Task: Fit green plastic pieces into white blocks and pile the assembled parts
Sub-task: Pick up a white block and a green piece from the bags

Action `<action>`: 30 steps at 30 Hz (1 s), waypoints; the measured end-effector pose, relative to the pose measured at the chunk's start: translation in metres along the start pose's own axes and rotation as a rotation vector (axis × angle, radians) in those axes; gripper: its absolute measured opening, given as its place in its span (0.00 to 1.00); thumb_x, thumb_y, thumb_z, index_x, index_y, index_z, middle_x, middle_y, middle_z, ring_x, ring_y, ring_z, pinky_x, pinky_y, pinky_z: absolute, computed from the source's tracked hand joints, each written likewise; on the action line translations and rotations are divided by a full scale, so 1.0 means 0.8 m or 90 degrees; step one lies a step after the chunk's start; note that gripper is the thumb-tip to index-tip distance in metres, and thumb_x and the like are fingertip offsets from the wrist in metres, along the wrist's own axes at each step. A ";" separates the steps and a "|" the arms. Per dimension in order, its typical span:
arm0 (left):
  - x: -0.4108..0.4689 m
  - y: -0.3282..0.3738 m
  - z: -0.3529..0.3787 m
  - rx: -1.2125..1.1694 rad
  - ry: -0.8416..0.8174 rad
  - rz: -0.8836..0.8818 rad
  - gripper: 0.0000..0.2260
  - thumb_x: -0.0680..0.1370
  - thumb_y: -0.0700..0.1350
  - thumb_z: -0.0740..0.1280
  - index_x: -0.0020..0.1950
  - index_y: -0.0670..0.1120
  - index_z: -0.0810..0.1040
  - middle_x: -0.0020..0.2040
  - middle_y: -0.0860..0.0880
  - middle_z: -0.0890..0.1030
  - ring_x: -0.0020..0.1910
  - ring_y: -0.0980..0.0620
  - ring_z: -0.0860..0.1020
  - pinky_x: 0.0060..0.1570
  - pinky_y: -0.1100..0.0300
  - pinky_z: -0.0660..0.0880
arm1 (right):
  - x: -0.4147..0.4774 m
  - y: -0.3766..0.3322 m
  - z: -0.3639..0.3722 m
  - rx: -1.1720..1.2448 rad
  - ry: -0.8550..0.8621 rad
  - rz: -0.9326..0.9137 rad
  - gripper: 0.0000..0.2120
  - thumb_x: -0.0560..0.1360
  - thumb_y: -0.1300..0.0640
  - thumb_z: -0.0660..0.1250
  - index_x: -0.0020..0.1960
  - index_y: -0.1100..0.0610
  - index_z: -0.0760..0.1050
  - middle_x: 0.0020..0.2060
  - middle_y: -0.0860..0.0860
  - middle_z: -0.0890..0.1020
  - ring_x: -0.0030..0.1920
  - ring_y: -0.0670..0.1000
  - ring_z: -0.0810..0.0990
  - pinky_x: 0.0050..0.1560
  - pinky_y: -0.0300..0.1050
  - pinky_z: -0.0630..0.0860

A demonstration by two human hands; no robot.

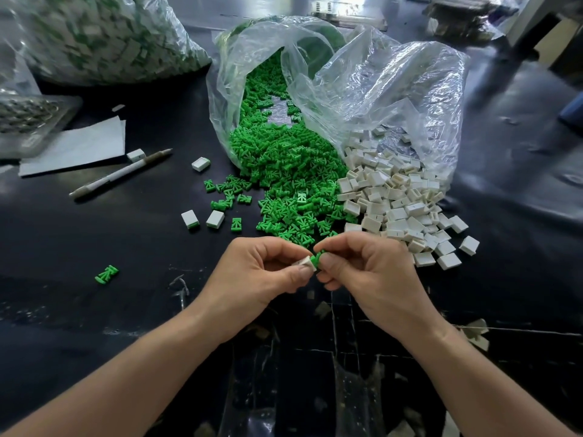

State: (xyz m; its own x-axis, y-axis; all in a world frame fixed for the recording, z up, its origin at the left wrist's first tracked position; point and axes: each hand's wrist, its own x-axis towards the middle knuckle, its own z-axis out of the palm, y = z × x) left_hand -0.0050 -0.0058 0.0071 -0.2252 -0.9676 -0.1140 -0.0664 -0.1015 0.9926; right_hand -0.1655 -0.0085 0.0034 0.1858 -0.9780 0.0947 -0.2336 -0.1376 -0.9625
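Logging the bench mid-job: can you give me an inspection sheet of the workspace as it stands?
Surface: dark table, scuffed, tape scraps near the front edge.
Job's things: green pieces and white blocks spill side by side from clear bags; a few loose blocks lie left of them; a far-left bag holds mixed green-and-white parts.
Clutter: pen, paper sheet, plastic tray, one stray green piece.
Hands: left hand pinches a white block; right hand pinches a green piece against it.
Cables: nothing seen.
Surroundings: blurred objects at the far edge, cannot tell what.

Bare black counter (pixel 79 310) lies open near left; spilled green plastic pieces (pixel 284 171) and white blocks (pixel 394 200) crowd far centre.
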 end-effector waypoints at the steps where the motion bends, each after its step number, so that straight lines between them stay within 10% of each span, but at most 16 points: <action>1: 0.000 -0.001 0.000 0.006 -0.002 0.000 0.04 0.68 0.37 0.71 0.42 0.42 0.83 0.32 0.48 0.82 0.32 0.57 0.78 0.32 0.67 0.74 | 0.000 0.001 0.000 0.000 -0.003 0.005 0.12 0.71 0.66 0.69 0.40 0.48 0.79 0.33 0.50 0.83 0.32 0.45 0.82 0.33 0.34 0.76; 11: -0.002 0.003 0.000 0.031 -0.005 0.010 0.08 0.66 0.43 0.71 0.43 0.42 0.83 0.32 0.48 0.81 0.32 0.57 0.78 0.32 0.66 0.75 | -0.004 0.005 -0.002 -0.085 -0.068 0.047 0.10 0.76 0.60 0.63 0.38 0.49 0.76 0.28 0.47 0.79 0.29 0.42 0.78 0.31 0.33 0.74; 19: -0.004 0.006 -0.002 0.006 -0.065 -0.050 0.03 0.72 0.37 0.68 0.41 0.41 0.82 0.33 0.45 0.83 0.31 0.54 0.80 0.30 0.65 0.76 | -0.006 0.003 -0.004 -0.239 -0.100 -0.063 0.09 0.78 0.59 0.59 0.40 0.57 0.71 0.31 0.49 0.75 0.33 0.49 0.74 0.37 0.53 0.73; 25: -0.008 -0.002 -0.003 0.152 -0.075 -0.001 0.07 0.73 0.36 0.69 0.38 0.47 0.82 0.30 0.48 0.81 0.30 0.54 0.80 0.30 0.66 0.75 | -0.008 0.001 -0.006 -0.398 -0.153 -0.151 0.09 0.76 0.59 0.56 0.40 0.59 0.70 0.30 0.50 0.73 0.32 0.54 0.72 0.33 0.50 0.69; 30: -0.011 0.002 0.006 -0.011 -0.027 -0.009 0.04 0.68 0.41 0.69 0.39 0.42 0.81 0.29 0.45 0.81 0.27 0.52 0.80 0.26 0.65 0.75 | -0.013 -0.003 0.002 -0.354 -0.033 -0.172 0.09 0.76 0.59 0.56 0.37 0.58 0.68 0.27 0.49 0.72 0.28 0.51 0.69 0.28 0.40 0.65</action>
State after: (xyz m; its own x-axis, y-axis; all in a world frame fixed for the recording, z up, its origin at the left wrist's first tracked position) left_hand -0.0079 0.0038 0.0091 -0.2654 -0.9554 -0.1295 -0.0531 -0.1196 0.9914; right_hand -0.1649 0.0022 0.0043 0.3508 -0.8903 0.2903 -0.6312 -0.4538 -0.6290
